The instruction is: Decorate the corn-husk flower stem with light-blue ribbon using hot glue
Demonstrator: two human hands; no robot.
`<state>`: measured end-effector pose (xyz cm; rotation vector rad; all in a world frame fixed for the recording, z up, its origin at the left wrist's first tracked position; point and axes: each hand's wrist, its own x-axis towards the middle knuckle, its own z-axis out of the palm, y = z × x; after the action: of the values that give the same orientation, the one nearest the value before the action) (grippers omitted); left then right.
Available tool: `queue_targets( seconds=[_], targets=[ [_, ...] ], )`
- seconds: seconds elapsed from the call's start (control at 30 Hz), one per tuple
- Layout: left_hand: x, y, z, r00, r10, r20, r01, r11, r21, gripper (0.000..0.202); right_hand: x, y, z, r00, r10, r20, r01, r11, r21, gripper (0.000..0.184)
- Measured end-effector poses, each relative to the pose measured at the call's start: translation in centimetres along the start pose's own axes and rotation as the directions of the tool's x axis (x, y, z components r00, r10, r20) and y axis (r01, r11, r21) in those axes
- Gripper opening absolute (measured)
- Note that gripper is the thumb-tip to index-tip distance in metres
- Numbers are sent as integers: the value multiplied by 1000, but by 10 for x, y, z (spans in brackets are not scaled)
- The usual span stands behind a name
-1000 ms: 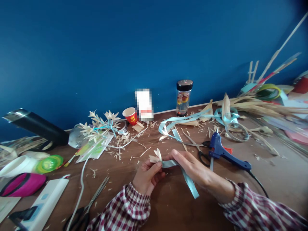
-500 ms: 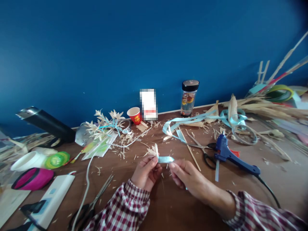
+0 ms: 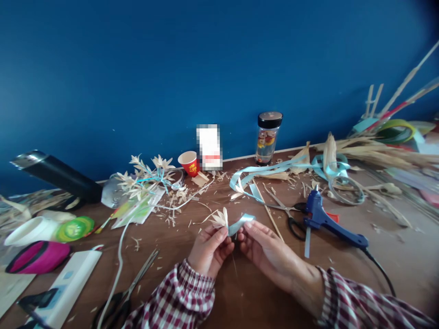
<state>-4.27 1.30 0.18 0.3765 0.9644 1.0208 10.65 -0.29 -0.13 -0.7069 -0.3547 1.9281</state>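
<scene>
Between thumb and fingers, my left hand (image 3: 211, 249) pinches the base of a pale corn-husk flower (image 3: 220, 218), its petals pointing up. A light blue ribbon (image 3: 238, 224) runs from the flower's base to my right hand (image 3: 270, 251), which is closed on the ribbon between thumb and fingertips. The short span of ribbon bends upward toward the right thumb. Both hands are just above the brown table, close together. The flower's stem is mostly hidden by my left fingers.
Black-handled scissors (image 3: 132, 285) lie at left front; another pair (image 3: 291, 209) lies beside a blue glue gun (image 3: 324, 217). Behind are husk flowers (image 3: 147, 176), a red paper cup (image 3: 189, 163), a lidded glass bottle (image 3: 266, 139) and looped ribbon (image 3: 260, 171). A white cable (image 3: 120, 256) crosses the left side.
My right hand has turned and its fingers have come nearer my left hand. The ribbon span, flat before, now slants up to the right. The view has shifted slightly.
</scene>
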Motion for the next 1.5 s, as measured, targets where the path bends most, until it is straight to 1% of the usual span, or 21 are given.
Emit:
queue_targets(
  seconds=[0.17, 0.3, 0.4, 0.53, 0.67, 0.8, 1.13, 1.27, 1.43, 1.5],
  targets=[
    [-2, -1, 3, 999, 35, -6, -35, 998, 50, 31, 0, 2, 0, 996, -84, -8, 83, 996, -44, 10],
    [-3, -1, 2, 999, 45, -18, -44, 996, 71, 38, -4, 4, 3, 995, -97, -19, 94, 987, -130, 17],
    [-2, -1, 2, 998, 53, -34, -49, 993, 105, 37, -6, 5, 6, 991, -125, -48, 112, 972, -209, 20],
    [-3, -1, 3, 993, 96, -73, -85, 988, 132, 32, -6, 8, 5, 981, -185, -62, 160, 944, -287, 21],
    [-4, -1, 4, 988, 116, -102, -99, 982, 160, 31, -6, 11, 3, 972, -223, -68, 191, 931, -312, 18],
    [-4, 1, 2, 987, 123, -108, -99, 974, 203, 33, -5, 10, 3, 971, -227, -74, 192, 926, -325, 21],
    [-2, 5, -4, 994, 91, -66, -70, 960, 272, 27, -5, 11, 2, 967, -242, -77, 192, 896, -400, 25],
    [-2, 6, -7, 997, 59, -59, -41, 961, 273, 24, -5, 13, 2, 969, -242, -54, 198, 887, -418, 23],
    [-2, 10, -8, 999, -1, -50, 14, 965, 260, 26, -6, 13, 2, 971, -232, -51, 189, 884, -427, 23],
    [-2, 12, -8, 999, -27, -36, 35, 965, 259, 28, -6, 13, 2, 974, -225, -29, 192, 884, -425, 22]
  ],
)
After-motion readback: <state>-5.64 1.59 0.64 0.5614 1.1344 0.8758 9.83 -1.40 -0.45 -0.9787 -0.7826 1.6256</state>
